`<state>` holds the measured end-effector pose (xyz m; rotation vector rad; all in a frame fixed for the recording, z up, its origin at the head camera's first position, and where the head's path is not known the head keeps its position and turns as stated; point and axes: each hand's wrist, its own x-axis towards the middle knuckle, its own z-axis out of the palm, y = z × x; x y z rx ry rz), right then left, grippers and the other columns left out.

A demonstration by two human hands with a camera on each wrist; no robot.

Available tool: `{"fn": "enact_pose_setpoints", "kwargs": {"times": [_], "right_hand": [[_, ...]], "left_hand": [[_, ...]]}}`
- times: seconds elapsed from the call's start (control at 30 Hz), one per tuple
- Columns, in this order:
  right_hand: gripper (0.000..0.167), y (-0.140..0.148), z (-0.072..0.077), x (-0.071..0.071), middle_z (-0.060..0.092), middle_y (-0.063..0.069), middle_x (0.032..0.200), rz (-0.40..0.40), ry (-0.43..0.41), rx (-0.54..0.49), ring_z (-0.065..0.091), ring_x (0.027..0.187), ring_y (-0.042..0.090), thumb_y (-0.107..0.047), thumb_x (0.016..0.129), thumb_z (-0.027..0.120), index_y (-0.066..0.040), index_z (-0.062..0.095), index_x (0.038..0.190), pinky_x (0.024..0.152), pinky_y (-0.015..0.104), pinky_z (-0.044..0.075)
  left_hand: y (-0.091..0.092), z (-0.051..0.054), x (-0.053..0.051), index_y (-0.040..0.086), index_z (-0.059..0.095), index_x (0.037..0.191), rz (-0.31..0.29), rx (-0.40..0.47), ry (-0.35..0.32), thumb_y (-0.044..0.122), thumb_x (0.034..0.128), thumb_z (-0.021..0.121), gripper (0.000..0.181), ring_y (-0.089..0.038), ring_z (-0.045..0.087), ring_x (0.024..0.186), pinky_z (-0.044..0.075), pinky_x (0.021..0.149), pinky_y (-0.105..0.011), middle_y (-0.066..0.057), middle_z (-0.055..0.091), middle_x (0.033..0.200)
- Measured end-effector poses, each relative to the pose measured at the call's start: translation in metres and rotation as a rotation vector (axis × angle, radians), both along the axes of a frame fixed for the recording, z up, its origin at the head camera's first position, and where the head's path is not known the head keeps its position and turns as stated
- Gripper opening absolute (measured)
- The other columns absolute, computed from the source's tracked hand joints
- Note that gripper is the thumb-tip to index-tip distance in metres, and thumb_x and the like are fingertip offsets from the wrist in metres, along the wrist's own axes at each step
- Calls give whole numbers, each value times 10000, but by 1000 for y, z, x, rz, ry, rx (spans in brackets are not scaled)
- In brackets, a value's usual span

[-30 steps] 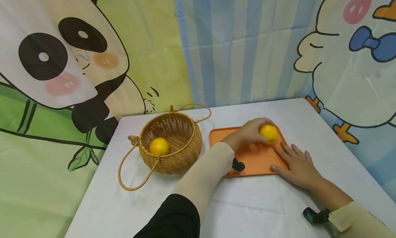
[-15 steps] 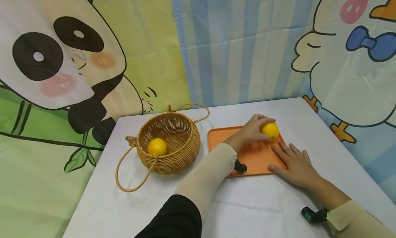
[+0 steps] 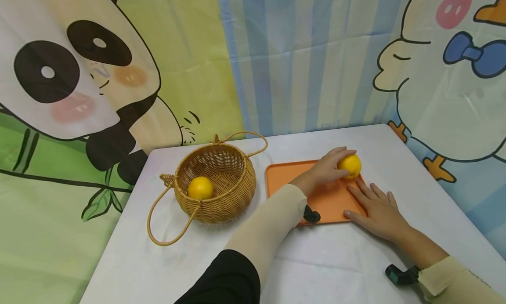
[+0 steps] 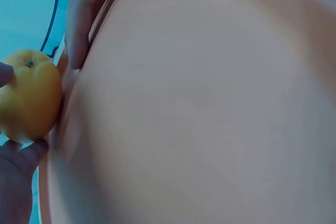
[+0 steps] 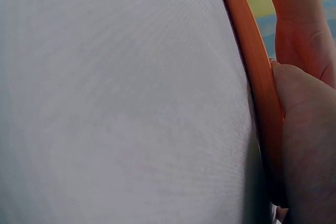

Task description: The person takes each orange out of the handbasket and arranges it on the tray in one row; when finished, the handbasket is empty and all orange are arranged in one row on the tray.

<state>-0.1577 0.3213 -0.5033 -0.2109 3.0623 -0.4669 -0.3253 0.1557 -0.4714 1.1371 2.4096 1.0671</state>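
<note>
My left hand (image 3: 326, 167) holds an orange (image 3: 350, 165) above the far right corner of a flat coral-coloured tray (image 3: 290, 174). In the left wrist view, thumb and fingers grip that orange (image 4: 34, 95) from opposite sides, and its green stem mark shows. My right hand (image 3: 381, 214) lies with fingers spread at the tray's right edge; in the right wrist view its thumb (image 5: 302, 95) touches the tray's rim (image 5: 257, 72). Left of the tray stands a wicker basket (image 3: 233, 203), with another orange (image 3: 200, 188) inside it.
The basket's two loop handles (image 3: 170, 242) stick out to the front left and the back right. A white cloth covers the table (image 3: 316, 260). Behind it hangs a printed curtain (image 3: 276, 66) with cartoon animals.
My left hand has shifted slightly to the right, carrying the orange towards the tray's right edge. The right hand keeps its place, and the basket stays put.
</note>
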Motion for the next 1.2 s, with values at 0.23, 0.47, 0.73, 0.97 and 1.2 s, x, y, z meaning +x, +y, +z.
{"fn": "enact_pose_setpoints", "kwargs": {"times": [0.23,0.47,0.73,0.97,1.2], "right_hand": [[944,1,-1,1,138,229,1757,2,0,5,164,1504,650,-730,984,570,-100,384,1662,1090,889,26],[950,0,-2,1,148,232,1755,-2,3,-1,165,1510,641,-728,980,577,-98,382,1662,1094,886,23],[940,0,-4,0,176,234,1750,1,13,-9,170,1510,639,-720,986,577,-112,368,1672,1097,884,21],[941,0,-5,1,181,240,1746,-2,22,-4,174,1511,639,-717,980,590,-99,390,1660,1103,880,29],[939,1,-5,0,205,251,1736,-3,25,-3,171,1515,634,-721,979,588,-100,395,1657,1107,877,25]], "left_hand": [[2,4,4,357,389,1667,-13,-17,-21,261,1081,633,642,-99,248,1591,253,1260,-333,84,179,1772],[5,3,4,354,398,1664,-14,-24,-6,246,1073,645,649,-94,230,1596,250,1260,-330,71,176,1775],[8,5,5,344,446,1637,15,-35,0,255,1070,643,607,-90,338,1543,281,1236,-280,64,269,1742],[9,7,8,336,441,1641,54,-50,24,267,1083,632,593,-104,342,1545,275,1238,-274,61,272,1738],[11,8,9,353,429,1645,88,-58,33,280,1089,615,590,-93,337,1547,268,1239,-271,88,260,1739]]}}
